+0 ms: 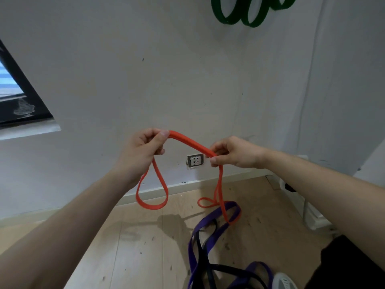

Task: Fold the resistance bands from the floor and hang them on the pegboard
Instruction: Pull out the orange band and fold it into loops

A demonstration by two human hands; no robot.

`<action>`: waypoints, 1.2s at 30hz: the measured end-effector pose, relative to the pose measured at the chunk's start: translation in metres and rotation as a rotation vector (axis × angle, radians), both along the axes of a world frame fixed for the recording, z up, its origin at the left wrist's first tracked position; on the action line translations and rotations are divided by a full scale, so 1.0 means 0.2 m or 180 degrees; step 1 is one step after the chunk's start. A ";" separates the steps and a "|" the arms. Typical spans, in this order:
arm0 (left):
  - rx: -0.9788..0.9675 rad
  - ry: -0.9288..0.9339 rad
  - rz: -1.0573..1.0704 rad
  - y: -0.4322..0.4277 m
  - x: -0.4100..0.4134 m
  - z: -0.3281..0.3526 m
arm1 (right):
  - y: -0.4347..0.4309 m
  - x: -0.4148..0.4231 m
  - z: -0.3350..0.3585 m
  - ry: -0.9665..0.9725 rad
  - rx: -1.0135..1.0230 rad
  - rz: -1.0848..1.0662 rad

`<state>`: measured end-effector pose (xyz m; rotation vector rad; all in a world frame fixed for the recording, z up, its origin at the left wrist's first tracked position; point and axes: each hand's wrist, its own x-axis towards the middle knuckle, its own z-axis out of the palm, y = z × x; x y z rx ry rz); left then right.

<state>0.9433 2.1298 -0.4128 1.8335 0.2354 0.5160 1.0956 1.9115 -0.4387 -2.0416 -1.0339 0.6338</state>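
Home room: wood floor, wall socket

I see the orange band doubled into two layers, a short stretch pinched between my left hand and right hand. One loop droops free below the left hand. The other end trails from the right hand to the floor and crosses the purple band. That one sprawls unfolded on the floor, tangled with a black band. A green band hangs in loops high on the wall.
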 end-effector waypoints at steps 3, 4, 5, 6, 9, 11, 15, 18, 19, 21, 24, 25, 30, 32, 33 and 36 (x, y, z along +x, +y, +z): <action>0.0020 0.0039 0.0129 0.05 -0.01 -0.02 | -0.01 0.04 0.03 -0.0078 0.0290 -0.0224; 0.0046 0.0080 0.0159 0.06 -0.01 -0.03 | -0.01 0.05 0.04 -0.0118 0.0454 -0.0325; 0.0070 0.0148 0.0175 0.07 -0.01 -0.04 | -0.02 0.05 0.05 -0.0157 0.0640 -0.0433; 0.0082 0.0239 0.0165 0.08 -0.01 -0.05 | -0.02 0.05 0.07 -0.0203 0.0838 -0.0521; 0.0129 0.0509 -0.0013 0.08 -0.01 -0.07 | -0.03 0.02 0.13 -0.0441 0.1340 -0.0620; 0.0088 0.0607 -0.0184 0.07 -0.01 -0.07 | -0.03 -0.02 0.16 -0.0487 0.1612 -0.0626; -0.0033 0.0648 -0.0475 0.00 -0.02 -0.04 | -0.03 -0.09 0.20 -0.0390 0.1568 -0.0571; -0.0070 0.0651 -0.0606 -0.06 -0.02 -0.02 | -0.03 -0.12 0.18 -0.0330 0.1080 -0.0322; -0.0050 0.0664 -0.0645 -0.08 -0.01 -0.02 | -0.03 -0.13 0.18 -0.0306 0.0921 -0.0209; 0.0006 0.0663 -0.0679 -0.12 0.00 -0.03 | -0.02 -0.15 0.17 -0.0301 0.0639 -0.0013; 0.0245 0.0619 -0.0726 -0.15 0.01 -0.05 | 0.00 -0.19 0.16 -0.0340 0.0456 0.0173; 0.0299 0.0612 -0.0724 -0.15 0.01 -0.05 | 0.00 -0.19 0.15 -0.0327 0.0448 0.0202; 0.0012 0.0372 -0.0554 -0.13 0.02 -0.03 | 0.00 -0.15 0.12 -0.0023 0.0350 0.0276; -0.0209 0.0166 -0.0451 -0.13 0.02 -0.02 | 0.01 -0.13 0.09 -0.0056 0.0008 0.0391; -0.0334 0.0061 -0.0398 -0.12 0.01 -0.01 | 0.01 -0.12 0.07 -0.0036 -0.0140 0.0443; -0.0569 -0.0128 -0.0198 -0.08 0.01 0.01 | -0.01 -0.07 0.04 0.0033 -0.0242 0.0406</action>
